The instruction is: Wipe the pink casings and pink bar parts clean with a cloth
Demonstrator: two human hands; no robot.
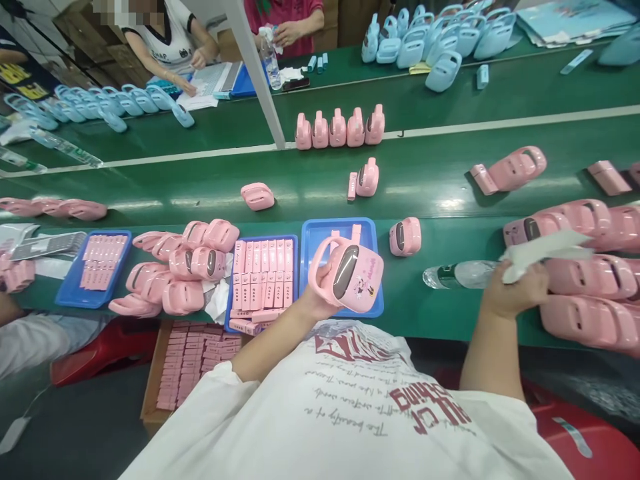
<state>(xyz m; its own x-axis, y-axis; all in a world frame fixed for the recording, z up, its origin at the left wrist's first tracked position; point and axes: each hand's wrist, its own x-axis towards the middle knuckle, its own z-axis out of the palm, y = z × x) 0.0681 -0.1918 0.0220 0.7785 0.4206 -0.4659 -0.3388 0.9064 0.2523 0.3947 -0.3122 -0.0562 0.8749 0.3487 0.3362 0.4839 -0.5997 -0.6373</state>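
My left hand (pixel 320 300) is closed on a pink plastic case with a loop handle (pixel 367 277), which has a dark oval window and a cartoon print on its face. It is held above a blue tray (pixel 377 233) with a few small pink pieces in it, mostly hidden. At the right, my right hand (pixel 517 290) has its fingers closed around a white cloth or tissue (pixel 543 248). Right beside that hand lies a clear plastic bottle (pixel 463 274); whether they touch I cannot tell.
Another blue tray (pixel 295 267) holds rows of pink sticks. Pink cases pile up at left (pixel 183 297) and right (pixel 590 320). One pink case (pixel 405 237) sits alone. Beyond the green belt (pixel 430 180), people work among blue cases (pixel 445 40). A carton (pixel 150 407) stands below.
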